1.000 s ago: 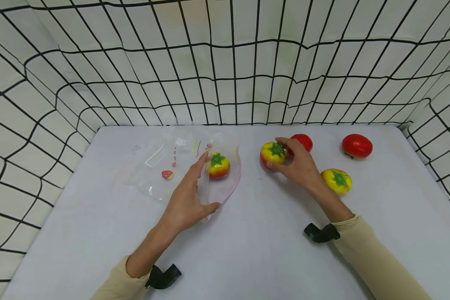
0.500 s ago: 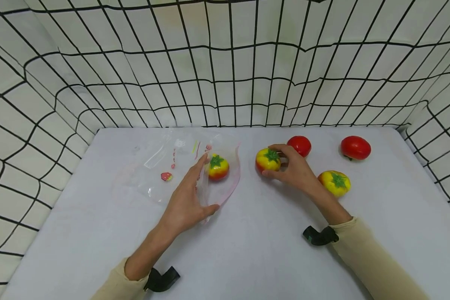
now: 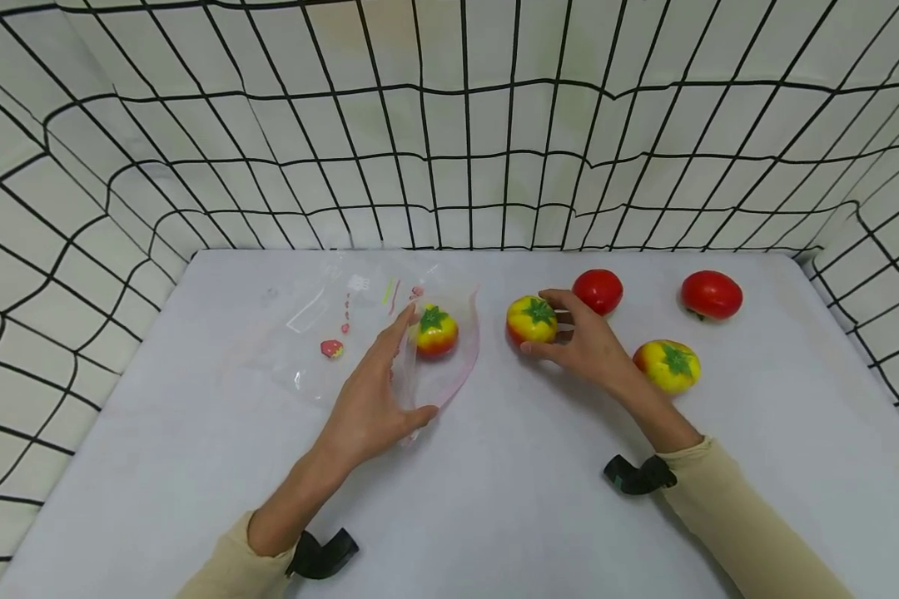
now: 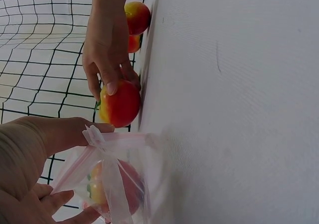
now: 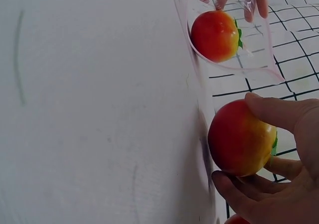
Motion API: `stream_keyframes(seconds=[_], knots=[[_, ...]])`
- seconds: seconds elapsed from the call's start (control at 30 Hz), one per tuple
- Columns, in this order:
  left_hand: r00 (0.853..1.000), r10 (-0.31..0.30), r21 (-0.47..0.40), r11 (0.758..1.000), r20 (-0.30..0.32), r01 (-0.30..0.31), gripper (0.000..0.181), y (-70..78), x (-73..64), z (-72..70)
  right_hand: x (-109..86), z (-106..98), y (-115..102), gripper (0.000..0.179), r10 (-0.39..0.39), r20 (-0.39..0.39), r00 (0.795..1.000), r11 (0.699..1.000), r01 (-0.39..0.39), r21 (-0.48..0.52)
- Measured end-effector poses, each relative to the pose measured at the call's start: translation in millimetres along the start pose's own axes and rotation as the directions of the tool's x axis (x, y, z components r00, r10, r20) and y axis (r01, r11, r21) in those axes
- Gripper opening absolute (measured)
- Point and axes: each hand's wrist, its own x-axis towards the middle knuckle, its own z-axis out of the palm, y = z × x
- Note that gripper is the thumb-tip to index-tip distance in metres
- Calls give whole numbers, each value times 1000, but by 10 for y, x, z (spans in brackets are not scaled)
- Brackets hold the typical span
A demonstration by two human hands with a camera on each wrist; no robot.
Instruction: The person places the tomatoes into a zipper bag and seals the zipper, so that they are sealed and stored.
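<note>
A clear zip bag (image 3: 307, 333) with a pink mouth edge and small printed pictures lies on the table, its mouth facing right. Inside sits a yellow-and-red toy tomato (image 3: 437, 337) with a green leaf star. My left hand (image 3: 370, 408) spans the mouth, fingers and thumb stretched wide apart against its edges. To the right of the mouth, my right hand (image 3: 588, 341) pinches another yellow-and-red toy tomato (image 5: 239, 139) between thumb and fingers, low over the table. A gap separates this tomato from the bag mouth.
Two red toy tomatoes, one near (image 3: 598, 291) and one farther right (image 3: 712, 294), lie behind the right hand. A yellow toy tomato (image 3: 670, 366) lies beside the right wrist. Black wire mesh (image 3: 464, 183) rises along the back and sides of the white table (image 3: 509, 516).
My right hand has shifted left and slightly toward me with the toy tomato, nearer the bag, slowing over the last half second. The left hand and the bag have stayed put.
</note>
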Motion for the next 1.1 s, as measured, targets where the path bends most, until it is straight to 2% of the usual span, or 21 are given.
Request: stream_keyframes(seconds=[0.17,0.53,0.8,1.1], knots=[[1000,-13,-3,1000,9,13,127,3,-15,8,-29,8,-30,78,14,5,1000,1000,-14,-5],[1000,-6,-1,1000,0,6,124,26,10,-6,-58,13,-97,75,-24,0,1000,1000,24,18],[1000,-15,-1,1000,1,15,125,23,10,-4,-102,26,-114,75,-86,10,996,996,86,33],[1000,-27,-5,1000,1,27,125,19,15,-3,-125,52,-130,77,-100,28,995,993,98,64]])
